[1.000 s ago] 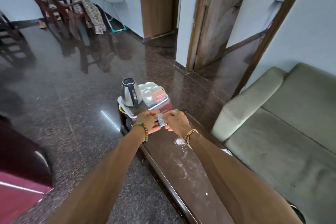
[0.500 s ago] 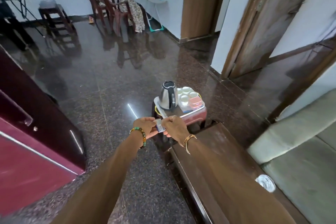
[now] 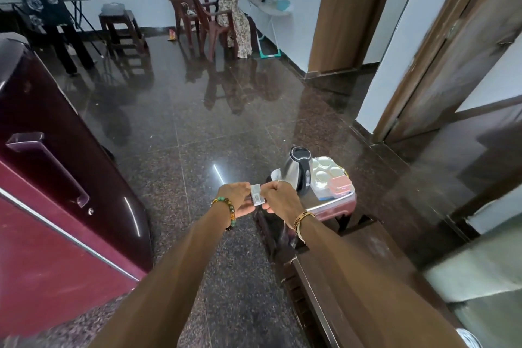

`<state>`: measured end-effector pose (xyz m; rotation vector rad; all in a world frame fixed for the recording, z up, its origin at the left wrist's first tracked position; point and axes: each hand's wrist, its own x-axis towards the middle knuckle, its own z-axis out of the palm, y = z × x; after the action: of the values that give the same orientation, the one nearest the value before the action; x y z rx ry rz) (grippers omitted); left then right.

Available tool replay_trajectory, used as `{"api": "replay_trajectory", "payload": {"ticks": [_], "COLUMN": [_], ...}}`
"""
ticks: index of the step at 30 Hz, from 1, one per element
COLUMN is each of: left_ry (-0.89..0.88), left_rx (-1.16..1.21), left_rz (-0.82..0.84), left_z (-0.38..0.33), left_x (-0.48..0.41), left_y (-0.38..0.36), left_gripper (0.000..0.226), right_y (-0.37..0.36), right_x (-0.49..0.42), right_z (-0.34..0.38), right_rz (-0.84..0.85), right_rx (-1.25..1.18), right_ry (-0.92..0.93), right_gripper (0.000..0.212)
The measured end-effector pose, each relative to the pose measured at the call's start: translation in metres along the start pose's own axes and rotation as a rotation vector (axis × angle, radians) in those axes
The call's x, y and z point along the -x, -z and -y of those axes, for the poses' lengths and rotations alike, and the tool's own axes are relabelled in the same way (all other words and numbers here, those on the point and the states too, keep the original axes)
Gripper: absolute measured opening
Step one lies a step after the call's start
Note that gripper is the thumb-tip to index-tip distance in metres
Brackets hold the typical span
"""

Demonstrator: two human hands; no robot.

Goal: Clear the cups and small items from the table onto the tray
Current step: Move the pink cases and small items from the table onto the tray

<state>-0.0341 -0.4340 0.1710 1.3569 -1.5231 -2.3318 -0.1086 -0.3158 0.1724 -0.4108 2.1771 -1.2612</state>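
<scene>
Both hands hold a small white flat packet (image 3: pixel 257 196) in the air, left of the table's far end. My left hand (image 3: pixel 236 198) pinches its left side and my right hand (image 3: pixel 278 200) its right side. Beyond them a steel tray (image 3: pixel 337 202) rests on a pink box at the far end of the dark wooden table (image 3: pixel 375 257). The tray carries a steel kettle (image 3: pixel 298 171), several white cups (image 3: pixel 324 169) and a pink-lidded box (image 3: pixel 340 189). A round glass object (image 3: pixel 467 337) shows at the bottom right edge of the table.
A maroon fridge (image 3: pixel 50 206) stands close on the left. A grey-green sofa (image 3: pixel 485 271) lies to the right of the table. Dark polished floor stretches ahead to plastic chairs (image 3: pixel 195 8), a stool and two people at the back wall. Wooden doors are at right.
The view has swung left and up, so the tray and table now sit further right. Both hands stay on the packet, holding it off the table's left edge.
</scene>
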Motion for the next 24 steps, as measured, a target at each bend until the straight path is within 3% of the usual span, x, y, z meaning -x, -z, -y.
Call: {"api": "replay_trajectory", "payload": {"ticks": [9, 19, 24], "left_ry": [-0.055, -0.089, -0.005], "left_rx": [-0.065, -0.088, -0.091], "left_rz": [-0.064, -0.024, 0.045], "left_z": [-0.047, -0.109, -0.129], "left_x": [-0.071, -0.147, -0.194], "left_y": [0.005, -0.038, -0.058], "left_gripper": [0.021, 0.024, 0.023], "right_y": [-0.010, 0.026, 0.039], "right_x": [-0.096, -0.185, -0.217], "right_z": [0.011, 0.038, 0.040], "right_rz": [0.065, -0.029, -0.095], "right_rx": [-0.004, -0.045, -0.050], "right_ry": [0.012, -0.010, -0.057], "right_gripper": [0.022, 0.016, 0.017]}}
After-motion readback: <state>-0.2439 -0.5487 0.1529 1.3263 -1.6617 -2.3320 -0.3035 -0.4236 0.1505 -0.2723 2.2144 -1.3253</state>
